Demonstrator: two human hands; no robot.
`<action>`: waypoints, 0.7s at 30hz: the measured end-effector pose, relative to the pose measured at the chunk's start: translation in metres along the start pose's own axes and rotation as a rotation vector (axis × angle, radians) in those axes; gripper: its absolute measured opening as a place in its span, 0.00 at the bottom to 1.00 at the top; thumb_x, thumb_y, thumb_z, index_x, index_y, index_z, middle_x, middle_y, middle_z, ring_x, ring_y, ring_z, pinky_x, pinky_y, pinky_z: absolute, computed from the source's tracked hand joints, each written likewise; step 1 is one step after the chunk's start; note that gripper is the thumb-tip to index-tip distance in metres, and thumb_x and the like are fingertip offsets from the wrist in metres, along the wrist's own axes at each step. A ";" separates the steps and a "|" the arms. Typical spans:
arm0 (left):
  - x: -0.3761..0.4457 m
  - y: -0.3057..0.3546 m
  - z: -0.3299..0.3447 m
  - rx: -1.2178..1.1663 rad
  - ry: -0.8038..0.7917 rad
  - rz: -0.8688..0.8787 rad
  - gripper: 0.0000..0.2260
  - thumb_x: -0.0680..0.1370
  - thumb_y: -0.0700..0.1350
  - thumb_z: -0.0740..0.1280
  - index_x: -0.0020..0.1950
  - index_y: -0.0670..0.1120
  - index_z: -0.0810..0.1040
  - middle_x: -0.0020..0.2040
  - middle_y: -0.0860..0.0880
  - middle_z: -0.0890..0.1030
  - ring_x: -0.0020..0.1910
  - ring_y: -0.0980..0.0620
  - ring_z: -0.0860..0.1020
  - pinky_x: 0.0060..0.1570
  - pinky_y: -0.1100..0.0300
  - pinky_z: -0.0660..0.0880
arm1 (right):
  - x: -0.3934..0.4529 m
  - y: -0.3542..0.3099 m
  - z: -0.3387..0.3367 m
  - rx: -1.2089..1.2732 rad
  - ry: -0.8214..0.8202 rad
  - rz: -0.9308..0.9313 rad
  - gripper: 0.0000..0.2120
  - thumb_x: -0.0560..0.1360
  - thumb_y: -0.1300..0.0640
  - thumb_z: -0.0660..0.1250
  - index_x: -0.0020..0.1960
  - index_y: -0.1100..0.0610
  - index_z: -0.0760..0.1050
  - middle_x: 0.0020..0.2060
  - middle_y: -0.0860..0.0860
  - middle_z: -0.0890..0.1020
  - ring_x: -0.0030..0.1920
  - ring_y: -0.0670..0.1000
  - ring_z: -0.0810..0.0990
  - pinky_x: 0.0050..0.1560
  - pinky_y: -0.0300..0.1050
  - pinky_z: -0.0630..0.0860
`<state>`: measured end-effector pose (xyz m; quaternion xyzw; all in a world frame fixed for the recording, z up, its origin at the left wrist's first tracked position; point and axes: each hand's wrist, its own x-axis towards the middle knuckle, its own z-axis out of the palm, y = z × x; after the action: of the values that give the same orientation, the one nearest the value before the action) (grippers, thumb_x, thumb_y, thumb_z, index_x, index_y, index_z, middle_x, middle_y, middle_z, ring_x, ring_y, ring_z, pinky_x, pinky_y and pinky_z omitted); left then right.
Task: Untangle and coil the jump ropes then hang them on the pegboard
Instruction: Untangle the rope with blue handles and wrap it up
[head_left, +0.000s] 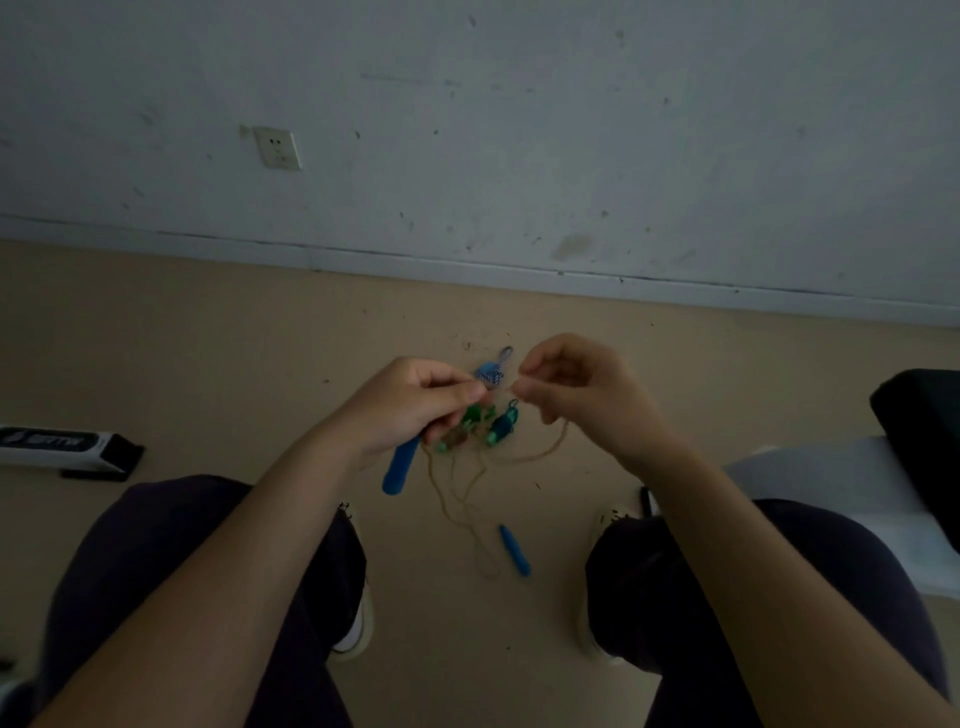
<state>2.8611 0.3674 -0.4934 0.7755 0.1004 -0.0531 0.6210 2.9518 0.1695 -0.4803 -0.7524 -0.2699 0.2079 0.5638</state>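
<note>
Tan jump rope (524, 457) pinched between both hands; left hand (415, 402) fingers also curl round blue handle (401, 467); right hand (576, 387) pinches cord; second blue handle (515, 550) dangles above floor (208, 338).

Bare forearms (291, 519); dark trousers (171, 561); pale sneakers (358, 623), white soles.

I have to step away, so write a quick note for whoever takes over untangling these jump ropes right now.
Left hand: grips a blue handle and pinches the tan rope.
Right hand: pinches the same rope close by.
Second blue handle lies on the floor; a green and blue tangle sits under the hands.
Done: nothing coiled.
Left: untangle, coil, hang. No pegboard in view.
</note>
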 end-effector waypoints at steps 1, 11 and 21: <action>0.000 0.001 0.005 -0.013 -0.018 0.009 0.09 0.81 0.45 0.68 0.43 0.52 0.86 0.30 0.52 0.76 0.26 0.56 0.70 0.30 0.65 0.70 | 0.000 0.001 0.007 0.000 -0.035 0.004 0.08 0.72 0.62 0.74 0.49 0.63 0.78 0.36 0.51 0.83 0.32 0.42 0.79 0.35 0.35 0.76; -0.003 0.004 -0.032 0.050 0.071 -0.059 0.07 0.79 0.47 0.71 0.49 0.45 0.86 0.31 0.53 0.78 0.28 0.56 0.72 0.31 0.66 0.71 | 0.003 -0.004 -0.018 -0.022 0.191 -0.021 0.05 0.74 0.63 0.71 0.48 0.65 0.78 0.38 0.55 0.80 0.31 0.42 0.73 0.35 0.36 0.72; 0.001 0.003 0.003 0.010 -0.068 -0.002 0.05 0.79 0.47 0.71 0.45 0.51 0.87 0.31 0.52 0.78 0.26 0.57 0.71 0.29 0.67 0.70 | 0.001 0.003 0.010 0.078 -0.063 -0.007 0.23 0.71 0.60 0.76 0.62 0.49 0.72 0.38 0.49 0.83 0.32 0.45 0.77 0.33 0.40 0.74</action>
<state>2.8630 0.3642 -0.4914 0.7762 0.0795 -0.0805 0.6202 2.9475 0.1769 -0.4857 -0.7220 -0.2817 0.2397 0.5848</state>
